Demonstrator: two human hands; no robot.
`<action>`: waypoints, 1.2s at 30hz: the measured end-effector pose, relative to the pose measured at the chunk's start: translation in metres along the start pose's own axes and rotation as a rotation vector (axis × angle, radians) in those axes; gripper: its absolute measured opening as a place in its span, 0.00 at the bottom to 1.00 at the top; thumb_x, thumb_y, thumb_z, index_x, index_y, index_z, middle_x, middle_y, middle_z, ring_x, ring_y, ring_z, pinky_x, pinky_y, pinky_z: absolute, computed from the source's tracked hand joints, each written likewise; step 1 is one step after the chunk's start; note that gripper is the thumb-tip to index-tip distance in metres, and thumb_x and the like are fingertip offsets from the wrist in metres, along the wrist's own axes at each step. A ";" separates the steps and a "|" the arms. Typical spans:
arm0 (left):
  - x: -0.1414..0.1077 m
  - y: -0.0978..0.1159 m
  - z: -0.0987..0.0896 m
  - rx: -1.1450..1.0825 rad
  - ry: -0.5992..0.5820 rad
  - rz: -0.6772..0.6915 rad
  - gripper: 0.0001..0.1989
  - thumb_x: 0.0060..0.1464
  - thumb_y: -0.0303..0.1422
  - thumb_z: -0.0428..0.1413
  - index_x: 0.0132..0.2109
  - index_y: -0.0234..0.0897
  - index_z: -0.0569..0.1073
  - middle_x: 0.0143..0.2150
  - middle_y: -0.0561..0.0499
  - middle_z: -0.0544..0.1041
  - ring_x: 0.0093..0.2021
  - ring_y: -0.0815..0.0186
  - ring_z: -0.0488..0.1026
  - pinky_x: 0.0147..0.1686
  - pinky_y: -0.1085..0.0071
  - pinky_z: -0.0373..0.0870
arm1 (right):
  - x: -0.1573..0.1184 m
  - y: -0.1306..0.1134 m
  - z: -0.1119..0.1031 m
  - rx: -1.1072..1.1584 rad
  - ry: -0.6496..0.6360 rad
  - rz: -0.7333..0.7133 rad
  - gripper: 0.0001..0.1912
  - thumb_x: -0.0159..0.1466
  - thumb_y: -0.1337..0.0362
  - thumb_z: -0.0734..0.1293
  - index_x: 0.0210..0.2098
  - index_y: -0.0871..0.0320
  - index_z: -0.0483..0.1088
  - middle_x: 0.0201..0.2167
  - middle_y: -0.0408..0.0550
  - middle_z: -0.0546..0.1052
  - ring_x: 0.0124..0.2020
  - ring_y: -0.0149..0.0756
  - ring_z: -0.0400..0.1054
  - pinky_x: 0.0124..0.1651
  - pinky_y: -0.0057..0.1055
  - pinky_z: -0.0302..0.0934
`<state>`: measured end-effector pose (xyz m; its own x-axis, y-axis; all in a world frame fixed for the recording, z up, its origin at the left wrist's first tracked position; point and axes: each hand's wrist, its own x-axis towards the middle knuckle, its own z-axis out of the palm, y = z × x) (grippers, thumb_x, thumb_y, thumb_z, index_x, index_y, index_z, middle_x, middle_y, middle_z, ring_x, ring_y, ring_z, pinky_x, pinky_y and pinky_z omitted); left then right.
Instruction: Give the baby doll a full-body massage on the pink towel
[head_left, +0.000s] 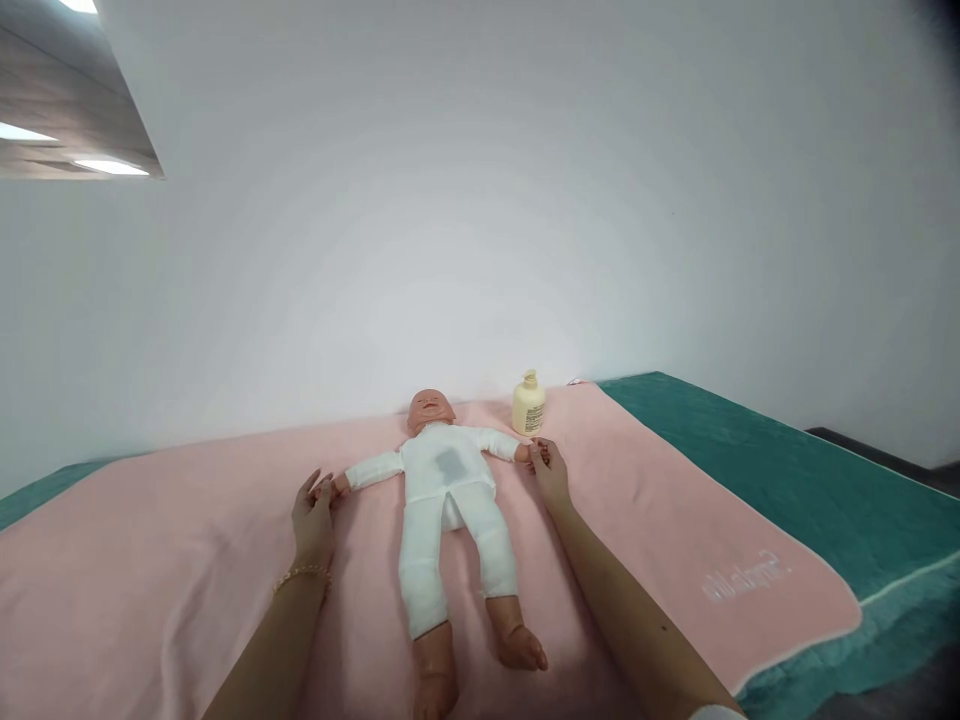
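Note:
A baby doll [450, 475] in a white cloth suit lies on its back on a pink blanket [630, 520], head toward the wall and arms spread out. My left hand [313, 515], with a thin bracelet at the wrist, pinches the doll's hand on the left side. On the other side my right hand [550, 472] has its fingers closed on the doll's other hand. Both of the doll's bare feet point toward me. Just beyond my right hand stands a pale yellow pump bottle [529, 404].
Under the pink blanket lies a green cover [765, 470], showing at the right and at the far left. A white wall [480, 200] rises behind the bed surface. Ceiling lights show at the upper left.

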<state>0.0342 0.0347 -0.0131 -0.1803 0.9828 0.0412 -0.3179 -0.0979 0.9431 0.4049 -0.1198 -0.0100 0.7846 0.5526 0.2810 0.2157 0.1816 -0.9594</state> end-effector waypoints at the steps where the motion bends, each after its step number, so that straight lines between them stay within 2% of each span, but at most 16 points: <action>1: 0.002 0.000 0.001 -0.011 0.006 -0.005 0.18 0.65 0.31 0.58 0.60 0.35 0.70 0.57 0.43 0.74 0.52 0.58 0.75 0.51 0.54 0.75 | 0.002 0.001 0.000 0.010 0.004 -0.001 0.31 0.56 0.39 0.67 0.45 0.59 0.71 0.39 0.54 0.78 0.32 0.40 0.71 0.33 0.36 0.67; 7: 0.009 0.000 0.002 -0.054 0.003 -0.029 0.14 0.62 0.27 0.59 0.54 0.33 0.73 0.52 0.45 0.76 0.48 0.60 0.76 0.48 0.58 0.76 | 0.013 0.001 0.001 0.065 0.017 0.013 0.32 0.51 0.42 0.71 0.46 0.60 0.72 0.42 0.55 0.77 0.30 0.37 0.69 0.27 0.31 0.64; 12: 0.011 0.001 0.002 -0.064 0.006 -0.049 0.08 0.61 0.26 0.60 0.48 0.32 0.75 0.48 0.47 0.77 0.45 0.63 0.76 0.44 0.62 0.77 | 0.019 0.000 0.004 0.104 0.036 0.033 0.30 0.51 0.43 0.72 0.42 0.61 0.74 0.36 0.53 0.77 0.27 0.35 0.68 0.23 0.29 0.61; 16: 0.012 0.003 0.002 -0.100 -0.002 -0.070 0.07 0.62 0.28 0.60 0.46 0.31 0.75 0.46 0.47 0.77 0.43 0.64 0.76 0.42 0.64 0.77 | 0.023 0.003 0.005 0.114 0.050 0.036 0.29 0.54 0.40 0.69 0.37 0.61 0.74 0.29 0.49 0.76 0.25 0.33 0.65 0.22 0.28 0.58; 21: 0.016 0.009 0.005 -0.188 -0.023 -0.103 0.07 0.65 0.32 0.58 0.45 0.31 0.75 0.46 0.47 0.77 0.42 0.64 0.76 0.41 0.65 0.77 | 0.027 0.008 0.006 0.124 0.060 0.062 0.28 0.55 0.41 0.68 0.39 0.61 0.74 0.29 0.48 0.76 0.22 0.30 0.63 0.22 0.27 0.57; 28: 0.021 0.018 0.012 -0.266 -0.024 -0.194 0.06 0.65 0.26 0.57 0.48 0.31 0.75 0.46 0.47 0.78 0.39 0.67 0.77 0.36 0.70 0.77 | 0.031 0.006 0.003 0.164 0.070 0.075 0.29 0.51 0.45 0.73 0.43 0.59 0.74 0.35 0.49 0.77 0.25 0.30 0.66 0.23 0.27 0.59; 32: 0.025 0.019 0.015 -0.272 -0.032 -0.211 0.05 0.64 0.24 0.57 0.47 0.30 0.75 0.44 0.48 0.78 0.39 0.67 0.77 0.35 0.71 0.77 | 0.031 0.005 0.001 0.152 0.064 0.082 0.28 0.50 0.46 0.75 0.43 0.60 0.75 0.31 0.47 0.77 0.24 0.30 0.66 0.23 0.26 0.60; 36: 0.031 0.014 0.019 -0.259 -0.014 -0.210 0.03 0.63 0.26 0.58 0.44 0.30 0.74 0.44 0.48 0.77 0.39 0.67 0.77 0.35 0.71 0.77 | 0.032 0.006 0.000 0.141 0.056 0.082 0.28 0.50 0.47 0.75 0.42 0.60 0.75 0.29 0.45 0.76 0.21 0.29 0.64 0.23 0.27 0.60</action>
<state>0.0416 0.0663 0.0081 -0.0732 0.9876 -0.1388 -0.5735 0.0721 0.8161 0.4312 -0.1011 -0.0069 0.8280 0.5251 0.1967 0.0694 0.2521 -0.9652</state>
